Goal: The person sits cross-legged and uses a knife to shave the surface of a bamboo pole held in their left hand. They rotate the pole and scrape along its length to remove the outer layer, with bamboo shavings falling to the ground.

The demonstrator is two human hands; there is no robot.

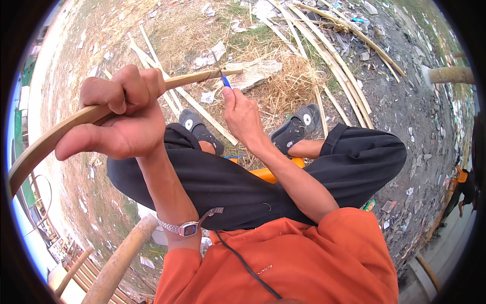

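Observation:
My left hand (121,119) is closed round a long bamboo strip (195,78), its thumb stretched along the near part. One end of the strip runs off past the left rim, and the other reaches forward over the ground in front of me. In my right hand (244,117) is a knife (225,81) with a blue handle and a thin dark blade. The knife lies across the strip near its far end, and the blade points up and forward. Whether the edge bites into the bamboo cannot be made out.
Pale shavings (293,81) lie beyond my dark shoes (298,126). Split bamboo strips (334,63) spread at the far right, others (167,76) at the left. An orange seat (264,175) shows between my legs. A thick bamboo pole (121,258) stands lower left; another person (463,191) is far right.

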